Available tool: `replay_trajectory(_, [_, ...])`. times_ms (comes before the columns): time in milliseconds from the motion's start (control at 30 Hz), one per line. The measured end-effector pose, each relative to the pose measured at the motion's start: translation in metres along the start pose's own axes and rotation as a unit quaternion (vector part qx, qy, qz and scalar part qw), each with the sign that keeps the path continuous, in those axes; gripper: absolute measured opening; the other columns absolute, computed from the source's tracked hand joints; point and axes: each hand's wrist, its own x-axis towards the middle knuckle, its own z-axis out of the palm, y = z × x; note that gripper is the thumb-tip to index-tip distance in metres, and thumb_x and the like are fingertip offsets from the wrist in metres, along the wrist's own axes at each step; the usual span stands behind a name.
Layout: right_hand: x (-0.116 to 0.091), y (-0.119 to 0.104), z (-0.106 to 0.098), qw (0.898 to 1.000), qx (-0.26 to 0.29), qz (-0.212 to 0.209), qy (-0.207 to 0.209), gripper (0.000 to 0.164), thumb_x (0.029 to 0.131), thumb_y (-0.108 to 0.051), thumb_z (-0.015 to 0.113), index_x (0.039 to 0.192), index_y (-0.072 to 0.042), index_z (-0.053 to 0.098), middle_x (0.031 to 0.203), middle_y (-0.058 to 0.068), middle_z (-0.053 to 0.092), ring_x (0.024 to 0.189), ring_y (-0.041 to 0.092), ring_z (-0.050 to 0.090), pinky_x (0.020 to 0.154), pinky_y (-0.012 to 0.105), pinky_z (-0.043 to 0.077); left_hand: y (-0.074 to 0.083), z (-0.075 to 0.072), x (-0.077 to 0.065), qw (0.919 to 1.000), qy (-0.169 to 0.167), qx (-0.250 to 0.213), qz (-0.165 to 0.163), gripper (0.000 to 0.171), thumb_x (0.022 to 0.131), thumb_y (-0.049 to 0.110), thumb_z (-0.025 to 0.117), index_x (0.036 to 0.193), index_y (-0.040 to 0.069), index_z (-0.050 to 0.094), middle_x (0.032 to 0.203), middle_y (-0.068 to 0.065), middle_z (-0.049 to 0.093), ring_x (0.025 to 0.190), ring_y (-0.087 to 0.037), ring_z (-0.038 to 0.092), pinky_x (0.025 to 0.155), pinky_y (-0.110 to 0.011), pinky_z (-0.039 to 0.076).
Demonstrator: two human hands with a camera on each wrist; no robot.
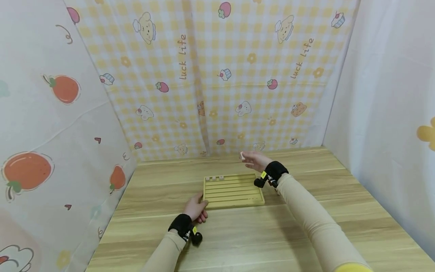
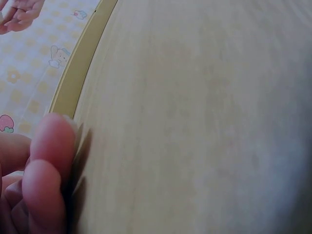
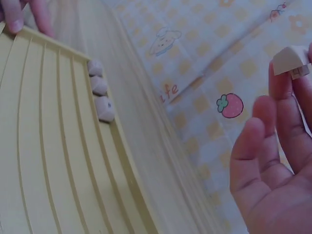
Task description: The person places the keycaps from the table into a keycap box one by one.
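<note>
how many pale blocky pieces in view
4: three pieces at the far left of the yellow ribbed tray, one piece in the right hand; the beige sleeve may hide others.

A: What can be read on the far cloth (image 1: 253, 77)?
B: "luck life" stands on its yellow check 2 times in full: the left print (image 1: 182, 56) and the right print (image 1: 302, 58).
A: Anything lower?
B: A small partial print (image 1: 204, 153) low down, where I make out "life". The right wrist view also catches a reddish "fe" on that cloth.
A: And the 2 yellow labels (image 1: 195, 229) on the wrist devices (image 1: 196, 238)?
B: Too small to read, as is the dark mark on 1 pale block (image 3: 104, 108) in the tray (image 1: 234, 192).
</note>
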Motion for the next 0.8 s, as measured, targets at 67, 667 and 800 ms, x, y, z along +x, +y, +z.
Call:
replay_trajectory(67, [0.000,-0.003,0.003,1.000,0.023,-0.013,0.005,0.047,0.105,-0.015,0.043,0.146,0.005,0.032,0.095,0.000,0.060,0.088,0.013,0.058,0.084,0.029,0.047,0.001,0.000,0.001,1.0000,0.001,0.001,-0.001,0.063,0.102,0.015,0.048,0.154,0.001,0.015,0.055,-0.007,0.061,0.041,-0.013,0.056,0.036,-0.025,0.046])
replay_trajectory(667, [0.006,-0.008,0.023,0.981,-0.120,-0.118,0.097,0.028,0.092,0.007,0.058,0.119,0.011,0.051,0.100,0.008,0.063,0.090,0.018,0.066,0.084,0.039,0.055,0.001,-0.003,0.000,1.0000,-0.003,-0.003,0.000,0.063,0.102,0.015,0.048,0.154,-0.001,0.015,0.056,-0.008,0.061,0.042,-0.013,0.056,0.037,-0.025,0.046])
replay_trajectory(800, [0.007,0.001,0.024,0.969,-0.183,-0.109,0.124,0.023,0.091,0.004,0.061,0.113,0.007,0.056,0.092,0.007,0.061,0.087,0.025,0.065,0.084,0.046,0.054,0.000,-0.002,0.000,1.0000,-0.004,0.000,0.001,0.063,0.102,0.015,0.048,0.154,-0.001,0.015,0.056,-0.007,0.061,0.041,-0.013,0.056,0.037,-0.025,0.046])
